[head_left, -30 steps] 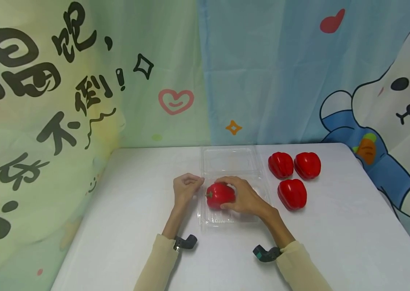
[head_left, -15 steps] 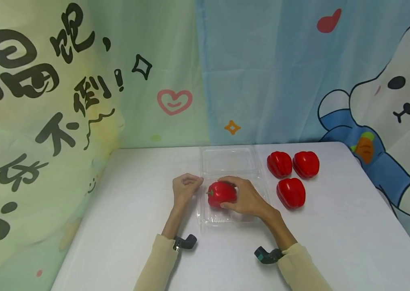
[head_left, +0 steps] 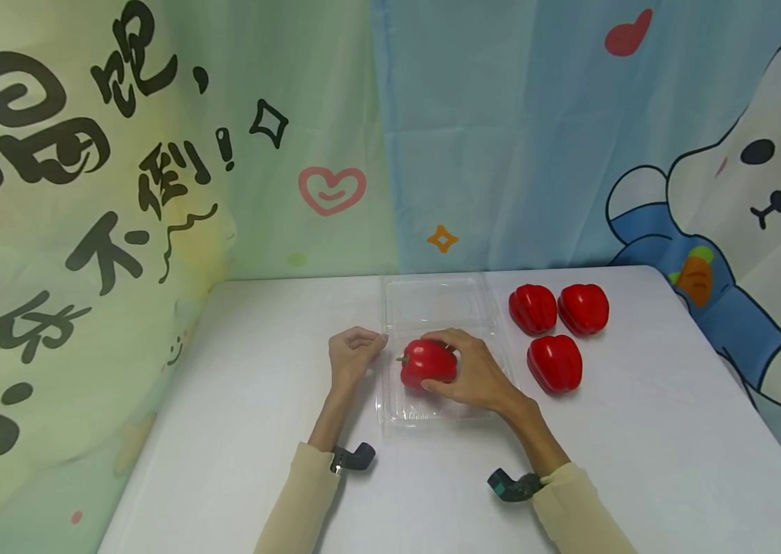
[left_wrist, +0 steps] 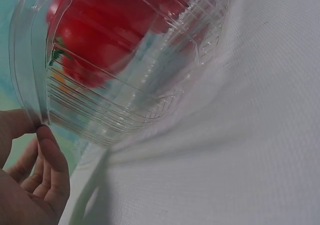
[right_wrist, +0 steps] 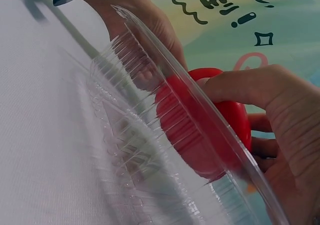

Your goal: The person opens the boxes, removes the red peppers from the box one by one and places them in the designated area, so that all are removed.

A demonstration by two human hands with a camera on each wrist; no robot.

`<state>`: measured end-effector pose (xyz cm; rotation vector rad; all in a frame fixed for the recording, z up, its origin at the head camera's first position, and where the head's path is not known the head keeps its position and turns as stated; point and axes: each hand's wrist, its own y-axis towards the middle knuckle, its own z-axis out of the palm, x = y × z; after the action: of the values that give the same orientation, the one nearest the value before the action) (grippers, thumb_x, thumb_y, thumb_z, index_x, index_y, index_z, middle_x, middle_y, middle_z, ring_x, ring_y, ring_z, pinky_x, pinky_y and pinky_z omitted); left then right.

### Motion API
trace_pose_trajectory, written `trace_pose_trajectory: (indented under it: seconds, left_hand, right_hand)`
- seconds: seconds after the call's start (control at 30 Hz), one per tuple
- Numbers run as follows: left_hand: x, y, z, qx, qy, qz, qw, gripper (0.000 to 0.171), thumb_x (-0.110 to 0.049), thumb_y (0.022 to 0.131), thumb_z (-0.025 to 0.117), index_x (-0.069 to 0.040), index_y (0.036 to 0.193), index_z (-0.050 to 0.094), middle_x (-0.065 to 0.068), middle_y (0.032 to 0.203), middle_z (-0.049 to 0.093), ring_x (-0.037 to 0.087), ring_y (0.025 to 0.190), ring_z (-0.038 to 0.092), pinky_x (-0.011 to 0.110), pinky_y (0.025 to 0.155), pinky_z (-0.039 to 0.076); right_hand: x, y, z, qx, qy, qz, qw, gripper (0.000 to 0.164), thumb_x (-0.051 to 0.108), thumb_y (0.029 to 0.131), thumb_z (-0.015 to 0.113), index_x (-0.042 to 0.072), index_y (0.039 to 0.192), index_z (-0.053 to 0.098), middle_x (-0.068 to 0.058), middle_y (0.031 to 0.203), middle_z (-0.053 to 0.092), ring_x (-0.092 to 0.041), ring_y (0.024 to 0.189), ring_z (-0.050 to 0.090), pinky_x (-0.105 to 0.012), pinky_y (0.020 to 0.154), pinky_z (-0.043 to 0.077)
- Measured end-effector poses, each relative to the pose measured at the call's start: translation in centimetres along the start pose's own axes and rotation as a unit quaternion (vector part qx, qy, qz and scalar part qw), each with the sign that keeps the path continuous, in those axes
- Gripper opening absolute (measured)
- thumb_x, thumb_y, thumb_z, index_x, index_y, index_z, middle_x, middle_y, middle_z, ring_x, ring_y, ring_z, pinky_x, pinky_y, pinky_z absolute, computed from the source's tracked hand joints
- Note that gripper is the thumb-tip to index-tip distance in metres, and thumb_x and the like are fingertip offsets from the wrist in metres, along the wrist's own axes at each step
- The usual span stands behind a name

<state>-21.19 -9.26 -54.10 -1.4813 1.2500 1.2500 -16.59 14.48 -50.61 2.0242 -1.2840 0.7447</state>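
A clear plastic clamshell box (head_left: 404, 412) lies on the white table with its lid (head_left: 432, 300) folded open toward the back. My right hand (head_left: 469, 369) grips a red bell pepper (head_left: 425, 362) over the box's base, its green stem pointing left. In the right wrist view the thumb lies on the near side of the pepper (right_wrist: 235, 120), with fingers behind it. At the box's left rim, my left hand (head_left: 354, 355) pinches the plastic edge between thumb and forefinger, plain in the left wrist view, where the other fingers (left_wrist: 55, 170) curl loosely.
To the right of the box, several red bell peppers sit close together: one at the back left (head_left: 533, 309), one at the back right (head_left: 584, 309), one in front (head_left: 555, 364). A printed curtain (head_left: 459, 138) hangs behind the table (head_left: 238, 462).
My right hand has shifted slightly right with the bell pepper in its grip. The left hand stays at the box's left rim.
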Motion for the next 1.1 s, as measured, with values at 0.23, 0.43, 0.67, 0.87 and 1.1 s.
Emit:
trace_pose_trajectory:
  seconds: [0.23, 0.43, 0.67, 0.87, 1.1]
  left_hand:
    - [0.2, 0.0, -0.1, -0.002, -0.007, -0.002, 1.0, 0.014, -0.011, 0.089, 0.084, 0.002, 0.087, 0.078, 0.016, 0.08, 0.081, 0.007, 0.062, 0.068, 0.02, 0.063, 0.054]
    - [0.3, 0.0, -0.2, -0.003, -0.008, -0.002, 1.0, 0.014, -0.011, 0.089, 0.084, 0.001, 0.088, 0.078, 0.014, 0.079, 0.081, 0.007, 0.063, 0.068, 0.02, 0.063, 0.054]
    - [0.6, 0.0, -0.1, 0.0, -0.004, -0.008, 1.0, 0.015, -0.012, 0.088, 0.085, 0.001, 0.087, 0.078, 0.012, 0.076, 0.08, 0.008, 0.064, 0.068, 0.02, 0.065, 0.053]
    - [0.1, 0.1, 0.0, 0.003, -0.005, -0.003, 1.0, 0.015, -0.012, 0.089, 0.085, 0.002, 0.088, 0.078, 0.015, 0.079, 0.081, 0.008, 0.065, 0.068, 0.021, 0.066, 0.054]
    - [0.0, 0.1, -0.2, 0.004, -0.005, -0.004, 1.0, 0.014, -0.012, 0.089, 0.084, 0.001, 0.088, 0.079, 0.015, 0.079, 0.081, 0.008, 0.064, 0.069, 0.021, 0.065, 0.054]
  right_hand:
    - [0.1, -0.2, -0.2, -0.028, 0.012, -0.006, 1.0, 0.078, 0.025, 0.071, 0.101, 0.016, 0.142, 0.069, -0.008, 0.138, 0.075, -0.029, 0.119, 0.071, -0.048, 0.094, 0.066]
    - [-0.1, -0.5, -0.4, -0.041, 0.025, -0.005, 0.999, 0.079, 0.024, 0.07, 0.102, 0.014, 0.141, 0.069, -0.007, 0.138, 0.075, -0.027, 0.117, 0.071, -0.048, 0.094, 0.066]
    - [-0.3, -1.2, -0.5, -0.056, 0.025, -0.007, 0.998, 0.079, 0.026, 0.071, 0.102, 0.012, 0.141, 0.069, -0.008, 0.136, 0.076, -0.026, 0.114, 0.071, -0.046, 0.093, 0.066]
    - [-0.6, -1.0, -0.6, -0.066, 0.03, -0.005, 0.997, 0.078, 0.026, 0.072, 0.102, 0.014, 0.141, 0.069, -0.007, 0.136, 0.075, -0.026, 0.115, 0.071, -0.046, 0.094, 0.066]
    - [-0.5, -1.0, -0.8, -0.069, 0.034, -0.006, 0.997, 0.079, 0.025, 0.072, 0.101, 0.013, 0.142, 0.068, -0.008, 0.137, 0.075, -0.027, 0.117, 0.071, -0.048, 0.093, 0.066]
